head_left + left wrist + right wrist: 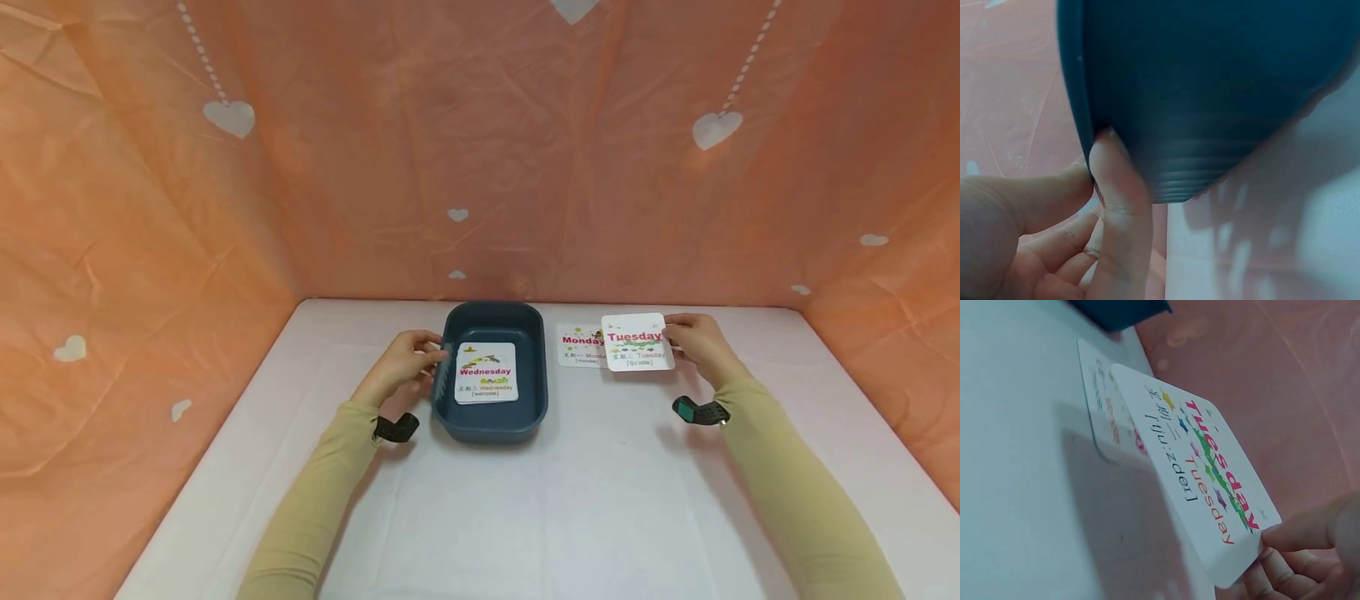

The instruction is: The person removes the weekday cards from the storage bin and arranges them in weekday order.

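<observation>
A dark blue plastic bin point(491, 427) stands on the table, with a flash card reading Wednesday point(486, 372) on top of the cards inside it. My left hand point(405, 364) pinches the bin's left rim between thumb and finger; the left wrist view shows this grip on the wall point(1197, 94) up close. To the right of the bin, my right hand point(699, 343) pinches the Tuesday flash card point(637, 342) by its right edge. In the right wrist view that card point(1204, 475) is tilted and raised off the table. The Monday flash card point(577, 346) lies flat, partly hidden behind it.
A white cloth covers the table point(555, 517). Orange-pink curtains with white hearts point(480, 150) hang behind it and at both sides. Black bands point(397, 428) are worn on both wrists.
</observation>
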`<act>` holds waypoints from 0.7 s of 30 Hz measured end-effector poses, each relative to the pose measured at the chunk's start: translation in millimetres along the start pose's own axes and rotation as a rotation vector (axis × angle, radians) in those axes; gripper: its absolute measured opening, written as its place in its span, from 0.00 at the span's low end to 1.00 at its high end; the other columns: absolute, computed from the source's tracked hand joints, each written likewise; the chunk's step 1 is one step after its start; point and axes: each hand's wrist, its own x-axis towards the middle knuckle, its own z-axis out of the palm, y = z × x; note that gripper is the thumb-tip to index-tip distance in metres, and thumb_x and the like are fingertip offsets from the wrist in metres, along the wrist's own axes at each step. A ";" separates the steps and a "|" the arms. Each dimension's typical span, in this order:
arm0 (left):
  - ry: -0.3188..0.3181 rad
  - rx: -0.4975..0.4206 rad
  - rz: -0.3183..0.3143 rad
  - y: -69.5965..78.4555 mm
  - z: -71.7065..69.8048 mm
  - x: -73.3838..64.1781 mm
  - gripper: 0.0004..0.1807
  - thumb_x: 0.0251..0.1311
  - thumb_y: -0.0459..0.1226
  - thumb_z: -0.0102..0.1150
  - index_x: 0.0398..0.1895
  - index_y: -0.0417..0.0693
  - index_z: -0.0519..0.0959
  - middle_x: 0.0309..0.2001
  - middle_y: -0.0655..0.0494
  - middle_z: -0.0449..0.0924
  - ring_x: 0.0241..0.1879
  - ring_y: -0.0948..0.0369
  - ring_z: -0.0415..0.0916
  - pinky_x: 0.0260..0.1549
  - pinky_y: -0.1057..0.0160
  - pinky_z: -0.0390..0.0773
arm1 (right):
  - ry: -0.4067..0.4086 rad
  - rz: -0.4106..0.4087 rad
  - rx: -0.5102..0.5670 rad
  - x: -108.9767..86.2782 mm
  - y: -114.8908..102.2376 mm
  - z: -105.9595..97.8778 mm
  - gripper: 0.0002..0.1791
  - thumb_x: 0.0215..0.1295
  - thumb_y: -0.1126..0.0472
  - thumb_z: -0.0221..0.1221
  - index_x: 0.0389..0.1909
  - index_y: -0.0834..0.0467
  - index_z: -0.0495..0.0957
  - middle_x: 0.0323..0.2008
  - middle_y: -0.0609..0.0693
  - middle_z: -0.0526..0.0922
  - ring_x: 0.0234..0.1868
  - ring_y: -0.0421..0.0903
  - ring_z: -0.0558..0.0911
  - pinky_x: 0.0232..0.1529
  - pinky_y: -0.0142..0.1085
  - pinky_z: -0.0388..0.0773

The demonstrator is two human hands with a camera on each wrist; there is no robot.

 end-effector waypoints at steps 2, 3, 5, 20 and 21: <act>0.003 0.001 -0.004 1.8 -0.2 0.0 0.21 0.65 0.32 0.57 0.58 0.31 0.70 0.35 0.43 0.76 0.26 0.58 0.76 0.31 0.56 0.81 | 0.003 -0.007 -0.004 0.0 3.3 -3.7 0.27 0.72 0.63 0.45 0.67 0.72 0.58 0.60 0.66 0.65 0.45 0.46 0.70 0.44 0.36 0.74; 0.004 0.004 -0.004 2.1 -0.4 0.0 0.21 0.65 0.32 0.57 0.58 0.31 0.70 0.35 0.43 0.76 0.26 0.58 0.76 0.30 0.56 0.81 | 0.005 -0.010 -0.008 0.1 4.6 -5.3 0.27 0.72 0.63 0.45 0.67 0.72 0.58 0.59 0.66 0.65 0.44 0.44 0.71 0.43 0.35 0.75; 0.005 0.007 -0.002 2.6 -0.7 0.3 0.20 0.65 0.32 0.57 0.58 0.31 0.70 0.35 0.43 0.76 0.26 0.58 0.76 0.30 0.57 0.81 | 0.008 -0.014 -0.006 0.5 6.9 -8.1 0.27 0.72 0.63 0.45 0.67 0.72 0.58 0.59 0.66 0.66 0.42 0.42 0.71 0.42 0.35 0.75; 0.005 0.006 0.006 -2.1 1.0 2.0 0.21 0.65 0.33 0.57 0.58 0.30 0.70 0.37 0.43 0.77 0.26 0.58 0.76 0.30 0.57 0.81 | -0.040 0.053 0.059 8.7 29.8 -21.3 0.29 0.74 0.60 0.43 0.69 0.72 0.52 0.65 0.69 0.59 0.53 0.49 0.70 0.42 0.29 0.75; 0.005 0.007 0.004 -2.3 0.9 1.8 0.22 0.65 0.33 0.57 0.58 0.30 0.70 0.37 0.43 0.77 0.26 0.58 0.76 0.30 0.57 0.81 | -0.038 0.057 0.061 9.4 31.1 -22.0 0.29 0.74 0.60 0.43 0.69 0.72 0.52 0.65 0.69 0.59 0.51 0.47 0.71 0.41 0.28 0.75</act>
